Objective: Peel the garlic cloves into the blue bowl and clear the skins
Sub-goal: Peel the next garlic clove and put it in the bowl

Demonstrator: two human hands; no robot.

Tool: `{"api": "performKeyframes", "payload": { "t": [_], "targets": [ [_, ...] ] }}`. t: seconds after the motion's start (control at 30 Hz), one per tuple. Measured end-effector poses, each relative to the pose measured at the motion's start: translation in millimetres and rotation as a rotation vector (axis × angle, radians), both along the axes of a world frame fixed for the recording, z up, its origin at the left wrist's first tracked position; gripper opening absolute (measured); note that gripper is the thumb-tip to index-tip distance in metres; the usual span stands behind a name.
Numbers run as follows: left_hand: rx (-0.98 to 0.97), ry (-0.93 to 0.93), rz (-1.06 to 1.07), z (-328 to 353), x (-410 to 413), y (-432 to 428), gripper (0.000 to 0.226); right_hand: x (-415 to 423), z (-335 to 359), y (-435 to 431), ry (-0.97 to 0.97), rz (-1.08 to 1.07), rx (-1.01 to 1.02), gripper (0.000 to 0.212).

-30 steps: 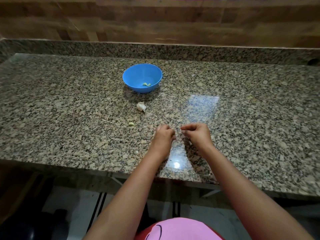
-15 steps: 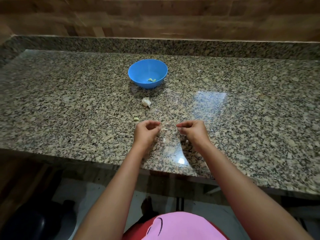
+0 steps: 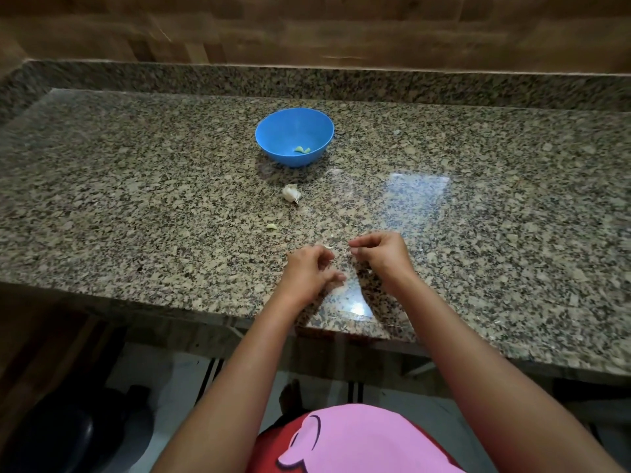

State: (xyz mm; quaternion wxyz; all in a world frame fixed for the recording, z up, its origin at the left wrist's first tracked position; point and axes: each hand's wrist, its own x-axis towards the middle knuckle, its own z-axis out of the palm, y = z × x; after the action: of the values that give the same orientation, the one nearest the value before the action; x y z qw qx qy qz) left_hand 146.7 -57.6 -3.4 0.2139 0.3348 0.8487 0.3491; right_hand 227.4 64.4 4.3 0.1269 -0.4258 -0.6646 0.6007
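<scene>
Below wooden wall [image 3: 307,25], granite counter [image 3: 136,199], blue bowl [image 3: 273,138].

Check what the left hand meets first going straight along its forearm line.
Probably the pale scrap by the left hand, then bare counter; the blue bowl sits left of that line.

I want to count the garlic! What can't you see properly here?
- Head view: whether the left hand and right hand hold anything, hidden by curled fingers.
- Head view: pieces in the blue bowl, too small to count surely.
- Head view: dark shape at lower left, too dim to name.
</scene>
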Motion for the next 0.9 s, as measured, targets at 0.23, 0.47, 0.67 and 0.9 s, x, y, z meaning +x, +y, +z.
{"api": "performKeyframes", "payload": {
  "t": [0.23,0.47,0.67,0.9],
  "targets": [
    [-0.039,0.079,-0.088,-4,13,5,0.031,4,-2,4,-0.018,0.000,0.006,0.018],
    [-0.042,0.191,-0.003,-6,4,-1,0.014,2,0,1,-0.034,0.011,0.007,0.018],
    [0.031,0.090,0.227,-4,-28,-22,0.013,-26,8,-23,0.009,0.076,-0.077,0.011],
    [0.603,-0.382,0.812,7,-84,-117,0.024,-114,26,-100,0.084,0.317,-0.234,0.010]
  ]
}}
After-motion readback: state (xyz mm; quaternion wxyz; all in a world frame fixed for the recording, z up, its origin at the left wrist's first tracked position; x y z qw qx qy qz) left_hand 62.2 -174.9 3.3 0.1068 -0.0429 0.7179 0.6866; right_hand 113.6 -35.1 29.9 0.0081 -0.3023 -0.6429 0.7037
